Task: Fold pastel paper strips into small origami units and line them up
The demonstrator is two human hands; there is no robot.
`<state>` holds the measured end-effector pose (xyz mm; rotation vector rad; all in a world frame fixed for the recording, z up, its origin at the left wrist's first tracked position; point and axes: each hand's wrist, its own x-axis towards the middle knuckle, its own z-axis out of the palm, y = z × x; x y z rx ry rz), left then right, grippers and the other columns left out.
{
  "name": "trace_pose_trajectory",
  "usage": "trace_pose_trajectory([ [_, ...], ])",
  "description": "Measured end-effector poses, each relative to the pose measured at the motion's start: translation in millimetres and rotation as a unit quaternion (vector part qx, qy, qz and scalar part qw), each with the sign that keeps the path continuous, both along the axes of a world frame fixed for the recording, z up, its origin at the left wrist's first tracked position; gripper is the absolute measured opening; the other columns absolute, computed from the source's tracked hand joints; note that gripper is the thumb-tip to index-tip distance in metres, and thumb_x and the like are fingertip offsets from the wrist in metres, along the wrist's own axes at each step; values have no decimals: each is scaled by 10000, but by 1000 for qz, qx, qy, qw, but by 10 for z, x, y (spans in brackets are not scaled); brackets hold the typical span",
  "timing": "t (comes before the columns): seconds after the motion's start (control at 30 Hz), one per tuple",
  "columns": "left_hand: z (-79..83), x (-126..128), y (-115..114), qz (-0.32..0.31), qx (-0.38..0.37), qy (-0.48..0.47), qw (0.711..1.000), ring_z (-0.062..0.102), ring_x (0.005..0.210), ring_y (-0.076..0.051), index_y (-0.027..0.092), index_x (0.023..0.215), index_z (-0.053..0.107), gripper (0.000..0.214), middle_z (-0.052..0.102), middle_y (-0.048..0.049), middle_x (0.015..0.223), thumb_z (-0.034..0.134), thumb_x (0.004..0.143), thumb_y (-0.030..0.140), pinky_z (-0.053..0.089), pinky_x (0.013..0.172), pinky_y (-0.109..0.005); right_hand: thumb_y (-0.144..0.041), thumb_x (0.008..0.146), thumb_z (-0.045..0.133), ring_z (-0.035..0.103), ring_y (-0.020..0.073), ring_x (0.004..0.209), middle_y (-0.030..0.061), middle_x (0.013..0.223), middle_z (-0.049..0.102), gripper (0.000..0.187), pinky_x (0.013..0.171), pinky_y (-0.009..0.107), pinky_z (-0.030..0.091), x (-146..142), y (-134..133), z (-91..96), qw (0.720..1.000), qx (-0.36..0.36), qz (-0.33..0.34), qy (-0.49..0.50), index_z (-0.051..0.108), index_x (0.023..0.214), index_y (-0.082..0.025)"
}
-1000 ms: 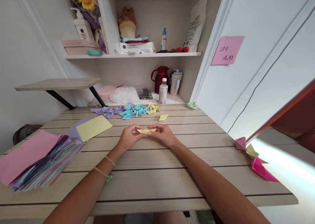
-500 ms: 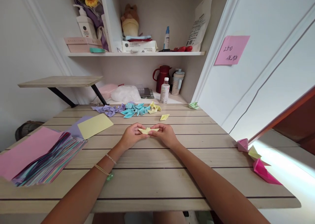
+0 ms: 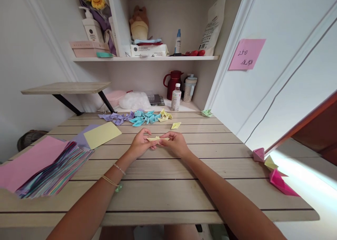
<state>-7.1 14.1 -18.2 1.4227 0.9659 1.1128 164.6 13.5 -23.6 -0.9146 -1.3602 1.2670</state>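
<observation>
A small folded yellow paper piece (image 3: 157, 138) is held just above the wooden table (image 3: 163, 194) near its middle. My left hand (image 3: 141, 145) pinches its left end and my right hand (image 3: 176, 143) pinches its right end, fingers closed on it. Beyond my hands lies a loose folded yellow piece (image 3: 176, 125). Further back runs a row of folded pieces: purple ones (image 3: 116, 118), blue ones (image 3: 144, 117) and yellow ones (image 3: 164, 115). A flat yellow sheet (image 3: 102, 135) lies to the left of my hands.
A stack of coloured paper (image 3: 44, 169) with a pink sheet on top sits at the left edge. Pink and yellow folded shapes (image 3: 276, 173) lie at the right edge. A bottle (image 3: 175, 97), red jug (image 3: 173, 84) and cup stand at the back under a shelf.
The yellow piece looks flatter and narrower between my fingers than half a second ago. My hands stay in the same place; the view has shifted only slightly.
</observation>
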Motion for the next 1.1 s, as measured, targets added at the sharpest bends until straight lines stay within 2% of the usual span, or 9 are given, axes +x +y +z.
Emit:
trace_pose_trajectory([
  [0.13,-21,-19,21,22,-27,-30,999,668,643,-187,166,866,419,436,665,-27,668,740,599,291,540,608,-301,-455,569,724,656,206,677,58,711,691,362,667,328,537,47,49,-57,999,19,1,-30,651,775,-167],
  [0.3,-30,-112,100,37,-38,-76,996,672,771,-206,158,960,474,378,683,-76,799,676,682,315,532,744,-349,-473,613,689,657,205,726,53,763,690,333,734,348,534,129,125,-123,1000,23,-18,4,639,768,-182],
  [0.4,-51,-144,139,40,-37,-88,995,671,777,-210,148,959,506,344,680,-93,837,648,708,335,530,765,-368,-474,620,684,658,207,727,50,753,686,347,730,351,534,142,147,-148,999,30,-16,-15,628,806,-187],
  [0.5,-79,-147,154,31,-36,-101,994,665,809,-206,143,974,526,344,673,-97,874,619,729,368,524,784,-374,-461,654,658,654,206,745,51,757,684,312,723,337,526,134,151,-173,995,74,-18,-61,632,806,-190],
  [0.8,-112,-103,119,4,-23,-85,996,607,962,-207,155,992,565,348,620,-112,1059,585,746,400,501,817,-371,-356,730,599,622,175,687,35,757,693,168,663,286,476,143,110,-152,958,187,-72,-204,671,756,-207],
  [1.03,-120,-73,115,-16,-28,-97,995,616,934,-204,150,972,565,350,620,-118,1050,592,738,409,488,833,-379,-301,757,557,613,163,643,22,697,677,138,638,275,466,158,124,-131,948,194,-72,-243,659,758,-207],
  [1.1,-136,-74,140,-6,-33,-111,993,619,930,-211,164,996,545,360,611,-124,1073,595,736,408,490,826,-390,-297,762,550,611,159,630,22,686,672,140,623,270,465,156,119,-120,946,195,-69,-252,653,768,-203],
])
